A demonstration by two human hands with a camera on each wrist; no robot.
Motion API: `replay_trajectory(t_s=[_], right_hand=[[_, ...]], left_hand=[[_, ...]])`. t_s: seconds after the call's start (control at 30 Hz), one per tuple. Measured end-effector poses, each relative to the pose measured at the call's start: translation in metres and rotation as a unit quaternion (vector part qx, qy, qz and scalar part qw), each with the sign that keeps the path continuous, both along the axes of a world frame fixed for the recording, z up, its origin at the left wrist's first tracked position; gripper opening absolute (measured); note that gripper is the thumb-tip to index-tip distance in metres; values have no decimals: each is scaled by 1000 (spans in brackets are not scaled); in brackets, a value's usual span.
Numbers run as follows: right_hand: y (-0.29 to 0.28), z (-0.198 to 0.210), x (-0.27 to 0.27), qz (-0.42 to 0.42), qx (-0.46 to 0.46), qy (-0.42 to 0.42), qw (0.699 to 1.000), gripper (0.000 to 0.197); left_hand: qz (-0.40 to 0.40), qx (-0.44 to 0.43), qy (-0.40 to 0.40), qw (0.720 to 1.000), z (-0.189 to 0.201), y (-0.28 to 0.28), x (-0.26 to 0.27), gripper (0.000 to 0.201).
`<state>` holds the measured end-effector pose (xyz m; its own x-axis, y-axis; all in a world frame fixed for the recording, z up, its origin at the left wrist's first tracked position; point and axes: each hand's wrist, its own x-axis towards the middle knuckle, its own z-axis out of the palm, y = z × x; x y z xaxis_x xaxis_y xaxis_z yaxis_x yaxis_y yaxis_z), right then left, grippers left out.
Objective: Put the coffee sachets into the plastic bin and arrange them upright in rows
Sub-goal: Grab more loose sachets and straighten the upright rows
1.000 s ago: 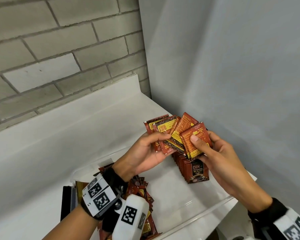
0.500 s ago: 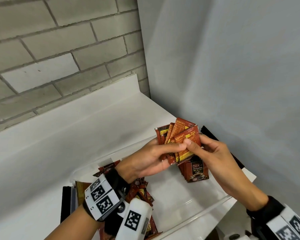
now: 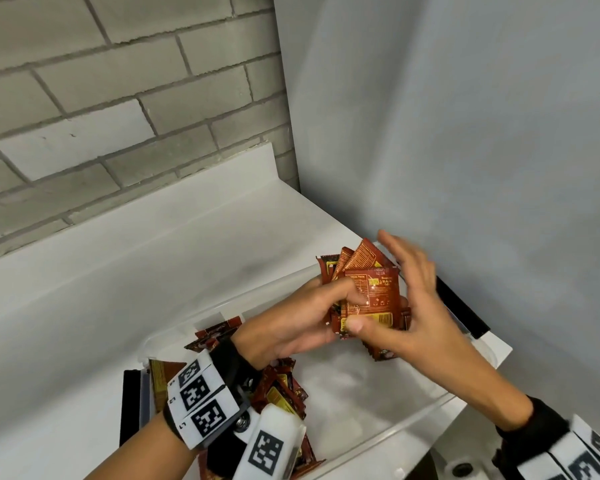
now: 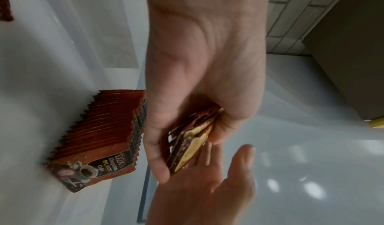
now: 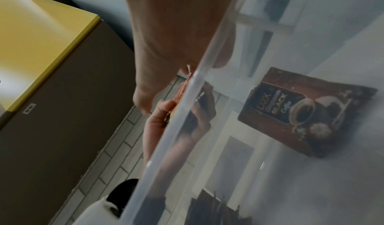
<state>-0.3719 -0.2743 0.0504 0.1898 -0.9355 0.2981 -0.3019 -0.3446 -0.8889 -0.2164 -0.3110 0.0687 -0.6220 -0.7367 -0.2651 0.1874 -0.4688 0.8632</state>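
Now that the fanned sachets (image 3: 368,292) are squared up, the left hand (image 3: 302,317) pinches them; the right hand (image 3: 409,306) spreads wide, ready to seat them beside the upright row (image 4: 99,136).

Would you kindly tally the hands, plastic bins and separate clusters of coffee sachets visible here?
Hands: 2 (left hand, right hand)
Plastic bin: 1
Sachet clusters: 3 (held bunch, upright row, loose pile)
Total: 6

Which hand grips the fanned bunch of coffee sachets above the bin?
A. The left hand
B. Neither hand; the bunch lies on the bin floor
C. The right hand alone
A: the left hand has thumb and fingers curled round the bunch of sachets, while the right hand is spread open against it.
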Motion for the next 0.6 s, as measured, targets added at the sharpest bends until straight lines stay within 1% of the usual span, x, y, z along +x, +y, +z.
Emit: replay_trajectory(t_s=[0.07, 0.13, 0.2, 0.3, 0.33, 0.43, 0.47, 0.53, 0.57, 0.6], right_hand=[[-3, -3, 2, 42, 22, 33, 998, 119], [-6, -6, 2, 64, 32, 54, 996, 125], [-8, -9, 2, 74, 20, 88, 993, 126], [-8, -12, 4, 63, -13, 130, 989, 116], [-8, -14, 4, 59, -24, 133, 989, 110], [-9, -14, 2, 65, -46, 126, 989, 96], [-8, -13, 1, 69, -44, 119, 989, 92], [-8, -11, 1, 74, -44, 104, 991, 88], [-7, -10, 1, 75, -48, 98, 991, 87], [-7, -9, 2, 77, -49, 91, 992, 86]], left_hand=[[-6, 5, -14, 1000, 0, 1, 0, 25], [-9, 23, -21, 999, 0, 1, 1, 27], [-22, 36, -25, 999, 2, 1, 1, 26], [-47, 45, -39, 997, 3, 3, 1, 18], [-59, 48, -41, 996, 3, 3, 1, 14], [-91, 39, -45, 994, 4, 4, 2, 15], [-97, 26, -39, 994, 5, 5, 3, 17], [-102, 7, -18, 995, 5, 4, 5, 38], [-111, 9, -7, 994, 5, 4, 6, 45], [-117, 14, 0, 993, 6, 4, 6, 47]])
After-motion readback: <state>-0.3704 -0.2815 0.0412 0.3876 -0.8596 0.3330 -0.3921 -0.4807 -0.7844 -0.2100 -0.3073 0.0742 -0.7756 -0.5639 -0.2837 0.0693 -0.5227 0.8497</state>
